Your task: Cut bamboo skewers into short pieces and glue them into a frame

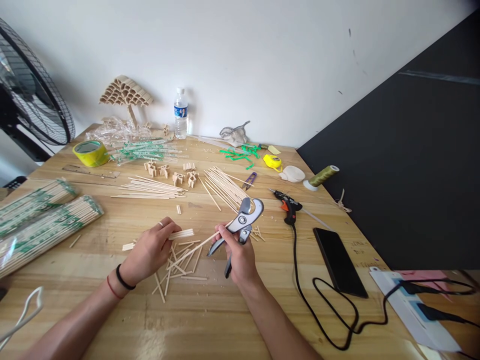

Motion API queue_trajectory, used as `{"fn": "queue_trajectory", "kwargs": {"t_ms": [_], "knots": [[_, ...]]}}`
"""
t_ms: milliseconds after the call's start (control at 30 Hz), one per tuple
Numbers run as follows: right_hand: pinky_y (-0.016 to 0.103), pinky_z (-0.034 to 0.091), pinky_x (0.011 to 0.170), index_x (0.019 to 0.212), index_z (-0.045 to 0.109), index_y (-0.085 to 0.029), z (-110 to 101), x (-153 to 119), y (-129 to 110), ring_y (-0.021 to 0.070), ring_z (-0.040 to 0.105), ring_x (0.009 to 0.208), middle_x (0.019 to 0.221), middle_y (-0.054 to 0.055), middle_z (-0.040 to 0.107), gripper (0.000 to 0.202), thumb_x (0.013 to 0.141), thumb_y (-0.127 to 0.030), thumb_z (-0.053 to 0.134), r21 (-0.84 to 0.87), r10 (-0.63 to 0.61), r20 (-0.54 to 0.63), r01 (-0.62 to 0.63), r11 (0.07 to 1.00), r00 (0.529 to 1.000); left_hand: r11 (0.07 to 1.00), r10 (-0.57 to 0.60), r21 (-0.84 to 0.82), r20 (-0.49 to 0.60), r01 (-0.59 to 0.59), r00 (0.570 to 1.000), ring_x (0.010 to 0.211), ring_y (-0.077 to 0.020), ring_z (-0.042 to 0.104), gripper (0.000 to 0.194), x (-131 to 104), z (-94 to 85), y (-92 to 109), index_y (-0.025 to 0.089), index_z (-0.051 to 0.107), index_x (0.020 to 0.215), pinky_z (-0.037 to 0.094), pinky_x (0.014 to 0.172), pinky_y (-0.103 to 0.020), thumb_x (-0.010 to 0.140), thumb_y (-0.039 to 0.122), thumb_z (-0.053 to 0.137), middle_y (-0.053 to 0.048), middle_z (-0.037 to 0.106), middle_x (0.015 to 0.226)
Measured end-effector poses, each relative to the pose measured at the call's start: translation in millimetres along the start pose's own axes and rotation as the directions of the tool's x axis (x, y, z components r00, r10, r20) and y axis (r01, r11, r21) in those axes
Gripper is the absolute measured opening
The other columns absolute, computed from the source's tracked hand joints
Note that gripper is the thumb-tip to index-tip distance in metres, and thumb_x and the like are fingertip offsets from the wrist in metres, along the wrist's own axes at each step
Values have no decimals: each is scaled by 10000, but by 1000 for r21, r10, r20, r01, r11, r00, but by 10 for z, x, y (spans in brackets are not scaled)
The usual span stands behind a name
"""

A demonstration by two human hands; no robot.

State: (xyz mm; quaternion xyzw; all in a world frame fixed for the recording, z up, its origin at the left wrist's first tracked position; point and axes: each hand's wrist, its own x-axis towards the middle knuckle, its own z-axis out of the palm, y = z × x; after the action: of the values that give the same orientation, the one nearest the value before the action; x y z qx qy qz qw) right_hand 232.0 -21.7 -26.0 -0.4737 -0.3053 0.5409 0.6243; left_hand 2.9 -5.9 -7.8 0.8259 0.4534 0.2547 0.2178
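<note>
My left hand (152, 250), with a ring and two wristbands, pinches a small bundle of short wooden sticks (182, 233) over the table. My right hand (240, 255) holds grey-handled cutters (245, 215), their curved jaws pointing up and away. A long thin stick (202, 245) also runs from the fingers of my right hand down to the left. Beneath and between the hands lies a loose pile of cut stick pieces (187, 260). Long sticks (225, 187) are spread just behind the cutters, and another group (150, 189) lies farther left.
Wrapped stick packs (56, 220) lie left, near yellow tape (90, 153). Small stick assemblies (178, 177), a bottle (180, 115) and a stick-built tree shape (125, 95) stand farther back. A glue gun (288, 205), phone (339, 261) and black cable (298, 280) are right.
</note>
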Motion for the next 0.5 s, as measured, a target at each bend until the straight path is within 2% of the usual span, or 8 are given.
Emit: {"fn": "queue_trajectory", "kwargs": {"t_ms": [300, 500], "knots": [[352, 541, 700, 788, 714, -197, 1, 8, -3, 189, 637, 676, 712, 3, 681, 312, 724, -450, 883, 4, 4, 2, -4, 1000, 1000, 1000, -15, -8, 52, 16, 999, 840, -176, 658, 362, -18, -13, 25, 214, 603, 987, 471, 740, -275, 823, -43, 408, -23, 664, 952], [349, 545, 689, 768, 698, -201, 9, -12, -4, 187, 635, 671, 709, -1, 677, 318, 714, -452, 886, 8, 3, 3, -3, 1000, 1000, 1000, 7, 15, 50, -8, 999, 828, -181, 650, 325, -15, -10, 29, 207, 618, 970, 475, 738, -287, 867, -14, 403, -43, 653, 953]]}}
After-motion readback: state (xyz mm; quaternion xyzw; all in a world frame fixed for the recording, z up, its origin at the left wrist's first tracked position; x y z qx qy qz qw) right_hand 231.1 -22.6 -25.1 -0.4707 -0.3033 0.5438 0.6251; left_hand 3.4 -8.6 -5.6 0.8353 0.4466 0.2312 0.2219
